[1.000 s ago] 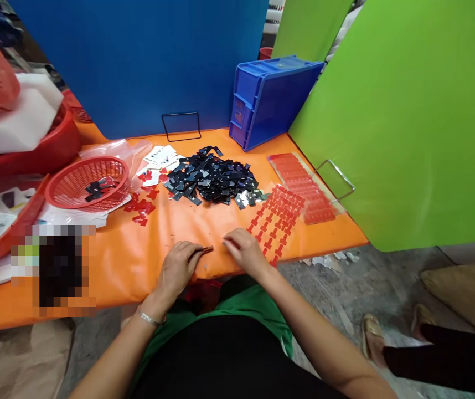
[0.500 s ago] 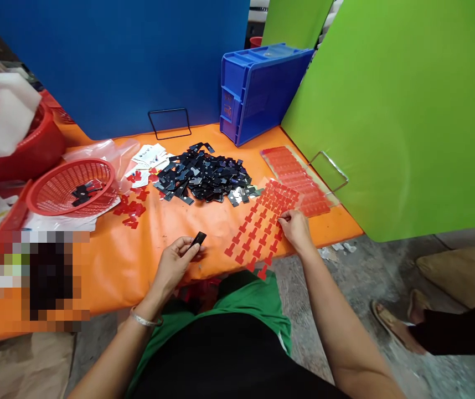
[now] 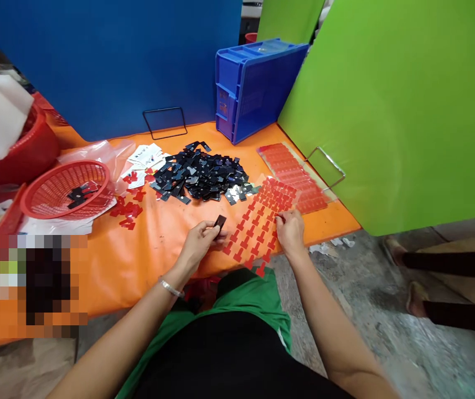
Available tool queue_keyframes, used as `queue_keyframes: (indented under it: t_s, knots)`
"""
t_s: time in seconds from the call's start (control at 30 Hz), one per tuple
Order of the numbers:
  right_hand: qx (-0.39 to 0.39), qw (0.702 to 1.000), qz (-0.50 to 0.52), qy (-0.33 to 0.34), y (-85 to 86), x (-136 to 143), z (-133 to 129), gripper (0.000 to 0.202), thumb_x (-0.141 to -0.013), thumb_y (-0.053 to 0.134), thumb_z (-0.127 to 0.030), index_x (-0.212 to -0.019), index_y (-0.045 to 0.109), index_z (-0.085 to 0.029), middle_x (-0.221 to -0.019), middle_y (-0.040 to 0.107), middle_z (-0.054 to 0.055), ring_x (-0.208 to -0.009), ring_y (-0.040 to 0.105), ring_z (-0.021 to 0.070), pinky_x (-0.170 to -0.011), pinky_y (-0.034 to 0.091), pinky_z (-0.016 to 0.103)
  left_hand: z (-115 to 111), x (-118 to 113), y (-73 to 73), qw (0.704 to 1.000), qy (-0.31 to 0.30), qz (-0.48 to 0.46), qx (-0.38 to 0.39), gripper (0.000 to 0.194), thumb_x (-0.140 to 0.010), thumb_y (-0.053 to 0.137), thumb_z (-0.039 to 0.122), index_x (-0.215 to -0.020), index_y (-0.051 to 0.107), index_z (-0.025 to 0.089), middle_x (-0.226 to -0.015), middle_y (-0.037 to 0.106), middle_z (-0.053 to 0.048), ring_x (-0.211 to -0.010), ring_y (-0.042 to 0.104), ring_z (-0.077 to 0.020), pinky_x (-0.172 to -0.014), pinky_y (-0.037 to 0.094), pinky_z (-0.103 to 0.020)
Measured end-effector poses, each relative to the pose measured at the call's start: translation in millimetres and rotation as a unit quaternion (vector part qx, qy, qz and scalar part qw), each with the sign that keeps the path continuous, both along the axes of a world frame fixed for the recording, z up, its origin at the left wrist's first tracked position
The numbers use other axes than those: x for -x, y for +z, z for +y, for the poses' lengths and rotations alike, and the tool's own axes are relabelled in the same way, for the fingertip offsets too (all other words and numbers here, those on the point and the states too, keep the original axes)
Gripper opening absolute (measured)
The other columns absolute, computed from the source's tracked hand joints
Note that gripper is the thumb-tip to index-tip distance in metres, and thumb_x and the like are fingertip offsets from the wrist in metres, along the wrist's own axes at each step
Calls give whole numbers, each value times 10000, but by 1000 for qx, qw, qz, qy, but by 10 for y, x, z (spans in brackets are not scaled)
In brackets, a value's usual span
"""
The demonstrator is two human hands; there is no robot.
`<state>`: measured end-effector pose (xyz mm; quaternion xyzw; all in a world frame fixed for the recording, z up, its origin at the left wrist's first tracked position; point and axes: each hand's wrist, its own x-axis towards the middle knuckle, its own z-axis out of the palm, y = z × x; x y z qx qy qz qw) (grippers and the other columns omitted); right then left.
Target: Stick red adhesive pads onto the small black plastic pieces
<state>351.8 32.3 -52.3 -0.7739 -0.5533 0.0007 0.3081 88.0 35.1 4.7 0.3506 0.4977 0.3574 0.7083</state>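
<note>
My left hand point(image 3: 199, 244) pinches a small flat black piece point(image 3: 220, 221) between thumb and fingers, just above the table's front edge. Beside it lies a clear sheet of red T-shaped stickers point(image 3: 254, 224), its near end hanging over the edge. The fingers of my right hand point(image 3: 290, 230) are pinched together at the right side of this sheet; whatever is between the fingertips is too small to make out. Behind both hands spreads a heap of similar black pieces point(image 3: 204, 174). Loose red pieces point(image 3: 127, 209) are scattered left of the heap.
A red basket point(image 3: 34, 202) with some black pieces stands at left, near a bigger red tub point(image 3: 44, 138). A blue crate point(image 3: 266, 91) is at the back against blue and green boards. Another red sheet point(image 3: 293, 172) lies at right. A person's legs point(image 3: 449, 260) show at far right.
My left hand has moved right and slightly up with the black piece, closer to the sticker sheet. My right hand stays at the sheet. The person's feet at right have shifted.
</note>
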Motion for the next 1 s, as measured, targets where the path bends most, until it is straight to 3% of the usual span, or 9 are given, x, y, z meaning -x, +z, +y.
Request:
queue_keyframes:
  t_s: [0.23,0.37,0.53,0.67,0.73,0.87,1.0]
  knots:
    - [35,999,26,-11,65,-46,94,84,-688,476,-141,-703,552,-171,-787,531,74,-733,477,206,-735,420,342,423,-906,-115,993,-76,-95,4,88,-824,609,193,-831,592,107,-874,678,-77,-745,657,-115,-833,530,-305]
    - [38,998,45,-8,73,-44,96,63,-682,479,-136,-706,517,-181,-796,517,68,-734,467,200,-733,416,339,578,-1218,-243,989,-74,-120,43,81,-845,580,159,-794,601,100,-800,665,-57,-712,642,-90,-806,536,-260]
    - [-1,997,76,13,100,-41,28,74,-714,460,-130,-704,469,-202,-782,503,52,-734,471,192,-726,419,333,653,-1283,-329,988,-48,-116,89,95,-873,531,141,-801,580,104,-760,656,-69,-716,657,-108,-787,552,-289]
    - [-44,985,168,24,121,-120,-41,57,-734,503,-199,-690,470,-215,-735,511,21,-704,498,177,-702,430,317,647,-1276,-317,989,-41,-109,88,136,-887,492,126,-795,585,91,-799,656,-100,-708,661,-120,-786,555,-312]
    - [-66,967,247,9,128,-181,-68,72,-733,524,-256,-701,471,-220,-706,516,3,-663,511,169,-669,439,315,632,-1291,-291,991,-41,-100,79,157,-893,483,135,-784,587,90,-804,655,-100,-710,659,-116,-783,553,-296]
    - [-109,902,416,-44,198,-220,-106,155,-701,566,-343,-724,466,-226,-652,508,-30,-558,499,143,-555,445,287,590,-1337,-199,994,-19,-79,75,164,-892,485,140,-772,587,93,-788,657,-92,-697,653,-104,-782,551,-280]
    - [-124,887,446,-14,366,6,-152,194,-640,658,-330,-703,513,-217,-642,523,-34,-569,489,124,-553,435,260,484,-1185,-60,995,-18,-70,71,127,-863,523,114,-757,584,83,-765,671,-102,-688,666,-118,-752,556,-263]
